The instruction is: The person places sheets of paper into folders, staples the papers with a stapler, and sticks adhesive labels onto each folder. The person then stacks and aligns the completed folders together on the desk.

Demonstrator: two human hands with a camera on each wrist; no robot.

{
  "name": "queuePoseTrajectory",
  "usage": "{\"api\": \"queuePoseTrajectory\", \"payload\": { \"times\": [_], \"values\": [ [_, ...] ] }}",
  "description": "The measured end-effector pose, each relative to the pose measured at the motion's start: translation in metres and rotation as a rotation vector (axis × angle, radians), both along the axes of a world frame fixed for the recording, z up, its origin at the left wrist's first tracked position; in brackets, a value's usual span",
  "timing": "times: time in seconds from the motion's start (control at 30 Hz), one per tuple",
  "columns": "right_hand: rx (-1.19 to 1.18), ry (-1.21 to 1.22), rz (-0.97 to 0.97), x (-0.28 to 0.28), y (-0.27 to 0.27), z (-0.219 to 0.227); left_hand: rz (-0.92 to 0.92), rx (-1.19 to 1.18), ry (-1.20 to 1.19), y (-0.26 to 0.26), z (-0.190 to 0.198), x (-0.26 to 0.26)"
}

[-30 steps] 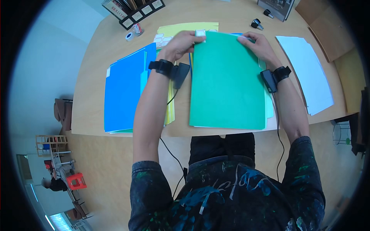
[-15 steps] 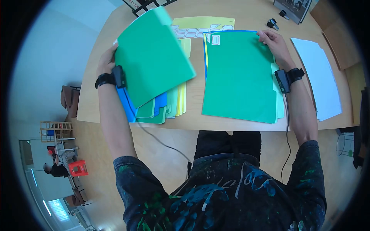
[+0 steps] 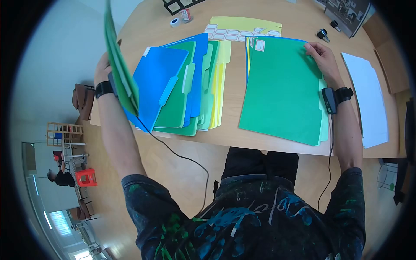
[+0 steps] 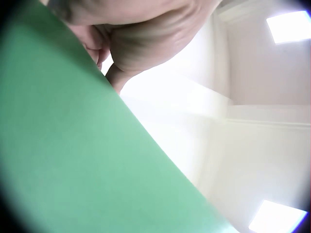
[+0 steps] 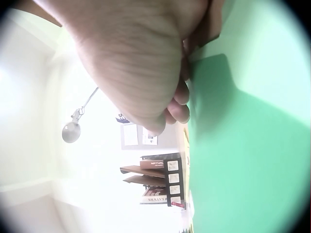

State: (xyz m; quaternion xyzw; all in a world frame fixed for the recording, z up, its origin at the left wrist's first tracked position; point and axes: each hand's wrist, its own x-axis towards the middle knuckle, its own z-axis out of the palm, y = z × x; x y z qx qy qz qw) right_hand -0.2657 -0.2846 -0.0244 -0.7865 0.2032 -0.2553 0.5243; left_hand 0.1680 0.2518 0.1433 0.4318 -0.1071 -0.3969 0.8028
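At the table's left side my left hand (image 3: 103, 71) grips a green folder (image 3: 118, 65) by its edge, tilted up nearly edge-on to the head camera. Its green face (image 4: 87, 145) fills much of the left wrist view. My right hand (image 3: 324, 58) pinches the top right corner of another green folder (image 3: 281, 91), which bears a white label (image 3: 259, 45) and lies over blue and yellow ones. Between the hands lies a fanned pile of tabbed folders: a blue folder (image 3: 158, 76) on top, then green ones, and yellow folders (image 3: 221, 82) at its right.
A sheet of white labels (image 3: 234, 35) on yellow backing lies behind the folders. White sheets (image 3: 366, 99) lie at the right, near a cardboard box (image 3: 390, 60). Farther back are a tape roll (image 3: 174, 22), black clips (image 3: 323, 34) and a standing book (image 3: 346, 15).
My left hand has carried a green folder off the right stack leftward, then tilted it up, uncovering the left pile. My right hand has stayed at the right stack's top corner.
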Motion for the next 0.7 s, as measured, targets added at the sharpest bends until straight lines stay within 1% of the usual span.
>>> {"api": "queuePoseTrajectory", "payload": {
  "times": [0.07, 0.1, 0.17, 0.2, 0.23, 0.3, 0.37, 0.4, 0.43, 0.5, 0.57, 0.63, 0.7],
  "values": [
    [-0.01, -0.002, 0.005, 0.0, 0.0, 0.0, -0.104, 0.221, -0.256, 0.015, 0.021, 0.021],
    [-0.017, 0.0, 0.009, 0.0, 0.0, -0.001, -0.104, 0.219, -0.259, 0.009, 0.023, 0.019],
    [-0.023, 0.008, 0.001, -0.001, 0.0, 0.0, 0.364, 0.713, -0.509, -0.015, 0.021, 0.001],
    [-0.027, 0.019, -0.005, 0.0, 0.001, 0.0, 0.376, 0.794, -0.581, -0.019, 0.021, -0.007],
    [-0.029, 0.014, -0.004, -0.001, 0.002, 0.001, 0.379, 0.792, -0.584, -0.014, 0.014, 0.0],
    [-0.022, 0.008, 0.002, -0.001, 0.004, 0.003, 0.302, 1.08, -0.946, -0.007, -0.011, 0.01],
    [-0.027, -0.001, 0.005, -0.001, 0.003, 0.002, 0.248, 1.154, -0.981, -0.008, -0.031, -0.004],
    [-0.025, -0.006, 0.004, -0.001, 0.003, 0.002, 0.194, 1.194, -0.96, 0.0, -0.048, 0.013],
    [-0.027, -0.009, 0.0, -0.001, 0.003, 0.002, 0.254, 1.172, -0.93, 0.005, -0.068, 0.025],
    [-0.033, 0.008, 0.003, -0.002, 0.004, 0.003, 0.281, 1.269, -0.958, 0.01, -0.091, 0.034],
    [-0.029, 0.013, -0.006, -0.002, 0.005, 0.003, 0.256, 1.286, -0.928, 0.012, -0.104, 0.036],
    [-0.023, 0.017, -0.01, -0.002, 0.005, 0.005, 0.234, 1.306, -0.896, 0.01, -0.106, 0.031],
    [-0.024, 0.002, -0.01, -0.002, 0.006, 0.004, 0.329, 1.223, -0.987, 0.011, -0.105, 0.03]
  ]
}}
